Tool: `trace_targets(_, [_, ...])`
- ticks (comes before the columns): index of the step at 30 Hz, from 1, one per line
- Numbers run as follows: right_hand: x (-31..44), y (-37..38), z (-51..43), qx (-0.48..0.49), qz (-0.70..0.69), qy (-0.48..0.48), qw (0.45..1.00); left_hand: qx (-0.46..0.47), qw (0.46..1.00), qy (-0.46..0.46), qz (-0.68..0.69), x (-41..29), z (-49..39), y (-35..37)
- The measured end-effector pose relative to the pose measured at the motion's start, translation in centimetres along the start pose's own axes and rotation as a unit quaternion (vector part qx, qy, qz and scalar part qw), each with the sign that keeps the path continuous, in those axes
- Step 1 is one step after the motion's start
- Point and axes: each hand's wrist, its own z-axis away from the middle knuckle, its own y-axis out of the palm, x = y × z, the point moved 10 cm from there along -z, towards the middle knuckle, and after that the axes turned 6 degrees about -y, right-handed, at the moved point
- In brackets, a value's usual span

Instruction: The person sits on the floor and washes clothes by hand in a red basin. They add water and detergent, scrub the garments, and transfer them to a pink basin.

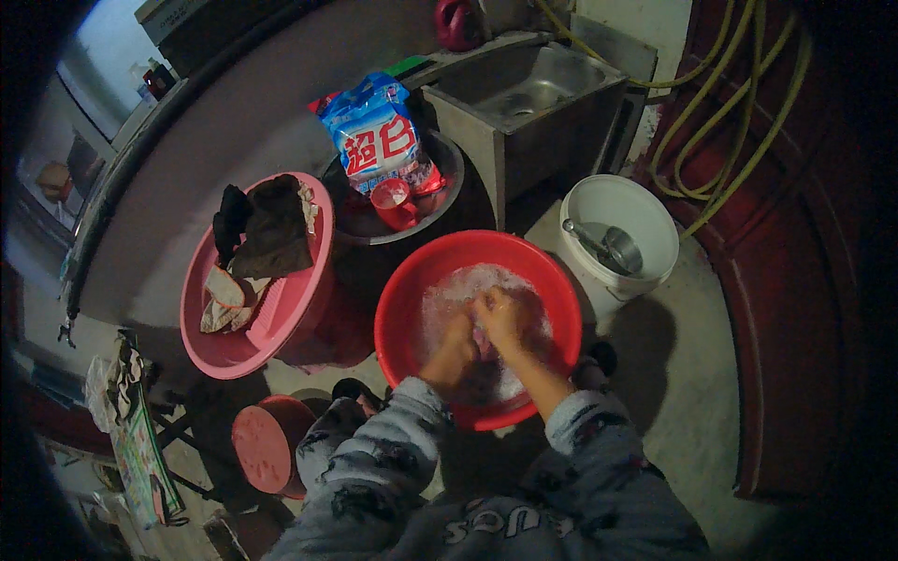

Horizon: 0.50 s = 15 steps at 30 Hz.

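Observation:
A round red plastic basin (394, 308) stands on the floor before me, holding foamy water (505, 273). Both my hands are over it, close together. My left hand (452, 349) is on the left, its fingers partly hidden. My right hand (499, 315) is curled, with its fingertips beside the left. Between them hangs a pinkish piece of wet cloth (484, 343), gripped by the right hand as far as the blur shows; whether the left also grips it is unclear.
Clothes (273, 231) lie in a tilted pink basin (200, 336) with ribs. Behind are a washing powder bag (379, 133) and red cup (394, 205) in a metal basin (456, 168), and a sink (498, 126). A white bucket (610, 289) holds a metal ladle (621, 250); a red stool (263, 445) stands left.

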Motion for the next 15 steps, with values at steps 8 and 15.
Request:
trace_targets(8, [5.8,-1.4,-0.2,0.056,0.015,-0.051,0.997,0.015,0.992,0.103,-0.073,-1.5,-2.3,-3.2])
trace_targets(15, [-5.7,-0.9,-2.5,0.106,0.177,0.058,0.977,-0.079,0.938,0.192,-0.278,-4.8,4.1,0.6])
